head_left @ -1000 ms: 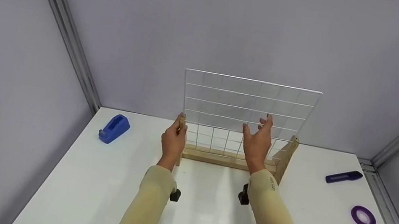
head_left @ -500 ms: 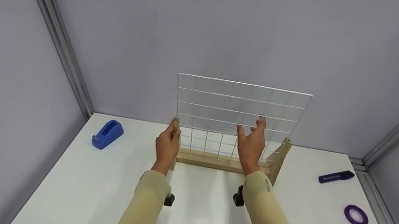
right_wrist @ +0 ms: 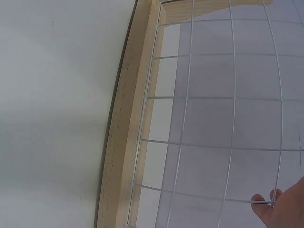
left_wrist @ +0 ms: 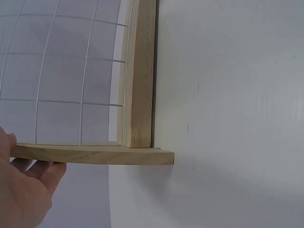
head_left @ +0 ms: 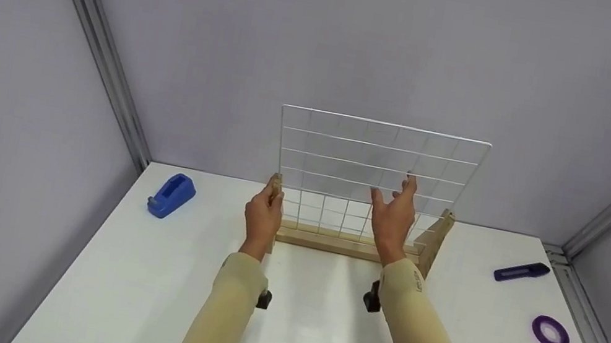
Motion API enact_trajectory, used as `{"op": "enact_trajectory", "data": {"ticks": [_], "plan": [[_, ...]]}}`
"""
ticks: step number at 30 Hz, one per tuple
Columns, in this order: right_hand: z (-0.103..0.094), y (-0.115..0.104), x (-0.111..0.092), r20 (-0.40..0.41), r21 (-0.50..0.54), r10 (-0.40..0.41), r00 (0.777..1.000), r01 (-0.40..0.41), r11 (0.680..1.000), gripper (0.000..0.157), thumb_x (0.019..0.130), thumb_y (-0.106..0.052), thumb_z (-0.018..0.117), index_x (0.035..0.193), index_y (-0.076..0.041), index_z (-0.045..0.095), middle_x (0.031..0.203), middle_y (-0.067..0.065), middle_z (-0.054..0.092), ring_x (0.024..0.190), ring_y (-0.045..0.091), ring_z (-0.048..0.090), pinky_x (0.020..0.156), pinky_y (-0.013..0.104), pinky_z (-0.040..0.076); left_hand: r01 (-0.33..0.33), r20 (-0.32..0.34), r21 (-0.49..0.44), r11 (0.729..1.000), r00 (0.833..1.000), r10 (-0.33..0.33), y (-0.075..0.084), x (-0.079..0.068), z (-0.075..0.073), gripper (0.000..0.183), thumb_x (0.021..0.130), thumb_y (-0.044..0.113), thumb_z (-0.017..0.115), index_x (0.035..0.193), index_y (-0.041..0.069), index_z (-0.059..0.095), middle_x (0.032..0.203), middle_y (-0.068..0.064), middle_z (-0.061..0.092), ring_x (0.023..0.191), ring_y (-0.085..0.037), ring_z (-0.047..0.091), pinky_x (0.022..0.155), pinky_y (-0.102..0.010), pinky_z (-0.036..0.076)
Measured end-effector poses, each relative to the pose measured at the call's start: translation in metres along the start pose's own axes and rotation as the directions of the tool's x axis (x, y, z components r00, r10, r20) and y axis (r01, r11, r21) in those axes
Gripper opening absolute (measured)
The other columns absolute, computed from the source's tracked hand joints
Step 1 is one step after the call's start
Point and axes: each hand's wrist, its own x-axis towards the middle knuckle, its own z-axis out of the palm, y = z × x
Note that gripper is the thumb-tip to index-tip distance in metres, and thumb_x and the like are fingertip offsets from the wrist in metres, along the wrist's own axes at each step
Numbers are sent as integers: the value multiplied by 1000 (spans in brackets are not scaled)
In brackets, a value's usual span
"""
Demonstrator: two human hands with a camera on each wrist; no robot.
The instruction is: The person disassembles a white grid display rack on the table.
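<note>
A white wire grid panel (head_left: 387,124) stands upright in a wooden stand, its lower edge along the wooden crossbar (head_left: 330,244). My left hand (head_left: 263,217) grips the stand's left side piece (left_wrist: 95,155), thumb on the inner face and fingers curled under the outer one in the left wrist view. In front of the grid's right half is my right hand (head_left: 393,221), thumb and fingers spread apart. Its thumb and fingertips (right_wrist: 258,198) lie right at a wire crossing in the right wrist view. The right side piece (head_left: 437,239) has no hand on it.
On the white table (head_left: 166,285), a blue tape dispenser (head_left: 171,196) lies at left. A dark blue box-cutter-like tool (head_left: 521,272) and a purple ring (head_left: 551,333) lie at right. Grey walls stand behind and at both sides.
The head view shifts slightly and swings back. Both hands keep their places at the stand and the grid, with no clear movement of either.
</note>
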Motion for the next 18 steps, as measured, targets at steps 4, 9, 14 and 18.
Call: {"op": "enact_trajectory", "data": {"ticks": [4, 9, 14, 18], "plan": [[0, -1, 0, -4, 1, 2, 1000, -2, 1000, 81, 98, -29, 69, 161, -11, 21, 162, 16, 38, 138, 35, 52, 107, 51, 48, -1, -6, 1, 1000, 1000, 1, 0, 1, 0, 38, 103, 13, 60, 138, -2, 60, 119, -20, 73, 99, -26, 70, 86, -42, 59], [0, 0, 1, -5, -4, 4, 1000, -5, 1000, 81, 98, -29, 68, 161, -10, 21, 161, 16, 39, 137, 35, 53, 108, 51, 47, -4, -13, 22, 1000, 1000, 4, -2, 2, 1, 36, 103, 13, 61, 136, -1, 63, 117, -20, 73, 98, -25, 70, 86, -43, 58], [0, 0, 1, -9, -7, -13, 1000, 13, 1000, 79, 98, -30, 69, 160, -10, 23, 161, 18, 39, 136, 36, 54, 108, 52, 47, -19, -15, 27, 999, 1000, 19, -2, 3, 1, 35, 103, 14, 60, 134, -1, 64, 116, -21, 73, 98, -28, 70, 85, -45, 58], [-1, 0, 1, -9, -10, -16, 1000, 16, 1000, 79, 98, -29, 69, 159, -10, 24, 160, 18, 40, 136, 36, 54, 108, 53, 47, -15, -8, 12, 1000, 1000, 15, -2, 0, 1, 40, 103, 15, 59, 140, 0, 58, 124, -23, 70, 111, -33, 70, 91, -46, 58]]}}
